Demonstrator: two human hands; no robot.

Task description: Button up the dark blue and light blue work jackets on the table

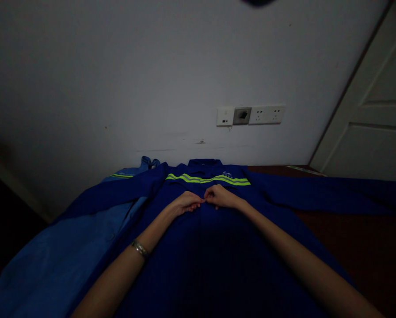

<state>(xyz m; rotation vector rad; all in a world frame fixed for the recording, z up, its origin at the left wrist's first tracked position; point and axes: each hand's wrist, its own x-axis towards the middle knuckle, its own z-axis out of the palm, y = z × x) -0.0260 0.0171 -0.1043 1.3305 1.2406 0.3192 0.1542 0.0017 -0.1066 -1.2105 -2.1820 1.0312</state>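
Observation:
A dark blue work jacket [201, 256] with a yellow-green reflective stripe [207, 179] across the chest lies flat, front up, sleeves spread to both sides. My left hand [186, 203] and my right hand [219, 197] meet at the jacket's front opening just below the stripe. Both have their fingers curled and pinched on the fabric edge there. A bracelet [140, 249] is on my left wrist.
A lighter blue garment [62, 256] lies under the jacket at the left. The dark brown table [367, 247] shows at the right. A white wall with a strip of sockets [251, 115] stands behind; a white door [373, 128] is at the right.

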